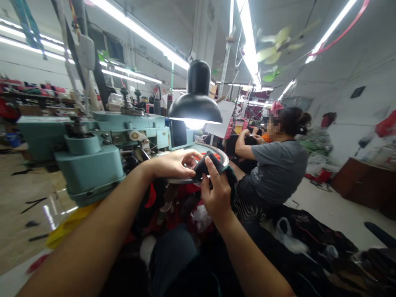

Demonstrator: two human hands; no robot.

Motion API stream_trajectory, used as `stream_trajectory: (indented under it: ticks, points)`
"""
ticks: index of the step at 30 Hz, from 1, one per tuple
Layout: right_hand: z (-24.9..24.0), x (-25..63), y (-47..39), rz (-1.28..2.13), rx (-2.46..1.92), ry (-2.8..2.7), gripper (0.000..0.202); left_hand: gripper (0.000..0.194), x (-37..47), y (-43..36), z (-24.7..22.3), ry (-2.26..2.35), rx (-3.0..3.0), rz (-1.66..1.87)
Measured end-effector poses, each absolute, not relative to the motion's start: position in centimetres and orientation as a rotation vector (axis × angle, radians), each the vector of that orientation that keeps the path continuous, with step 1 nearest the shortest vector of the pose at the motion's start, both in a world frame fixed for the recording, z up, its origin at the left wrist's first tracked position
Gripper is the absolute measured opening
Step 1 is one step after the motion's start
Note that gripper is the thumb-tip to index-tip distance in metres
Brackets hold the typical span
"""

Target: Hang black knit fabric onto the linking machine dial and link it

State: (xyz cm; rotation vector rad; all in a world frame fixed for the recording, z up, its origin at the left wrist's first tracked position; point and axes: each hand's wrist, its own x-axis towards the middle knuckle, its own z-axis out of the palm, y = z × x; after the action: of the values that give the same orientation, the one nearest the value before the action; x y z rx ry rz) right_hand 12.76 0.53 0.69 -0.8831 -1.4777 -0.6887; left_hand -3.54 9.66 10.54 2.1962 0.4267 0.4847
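Observation:
A dark piece of fabric [211, 161] with a greenish edge lies over the near rim of a round metal ring [223, 153]. My right hand [218, 190] grips the fabric from the right, its index finger stretched along the top and the thumb below. On the left, my left hand [173, 164] has its fingers curled over the ring, with thumb and fingertips at the fabric's left end. Part of that grip is hidden. Bright red material shows inside the ring. A black lamp [195, 108] shines just above both hands.
A teal machine [93, 165] fills the left side close to my left forearm. At the right a co-worker in a grey shirt [275, 165] sits working. Dark garments [309, 231] and a clear plastic bag [289, 237] lie at lower right. Yellow cloth [72, 225] hangs below the machine.

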Motion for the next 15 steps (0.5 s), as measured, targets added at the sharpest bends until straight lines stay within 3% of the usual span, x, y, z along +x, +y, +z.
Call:
stream_trajectory:
  ticks: [3, 9, 11, 15]
  points:
    - [0.3, 12.8, 0.8, -0.705, -0.862, -1.487, 0.068, 0.031, -3.4, 9.5, 10.8, 0.459, 2.256, 0.357]
    - [0.9, 11.4, -0.1, -0.37, -0.953, -1.365, 0.073, 0.04, -3.8, 9.4, 10.5, 0.47, 2.185, 0.372]
    - [1.1, 11.3, -0.3, -0.26, -0.997, -1.312, 0.071, 0.039, -3.7, 9.4, 10.5, 0.518, 2.211, 0.405]
    - [1.1, 11.9, -0.6, -0.021, -1.033, -1.249, 0.085, 0.031, -3.4, 9.6, 10.6, 0.599, 2.275, 0.393]
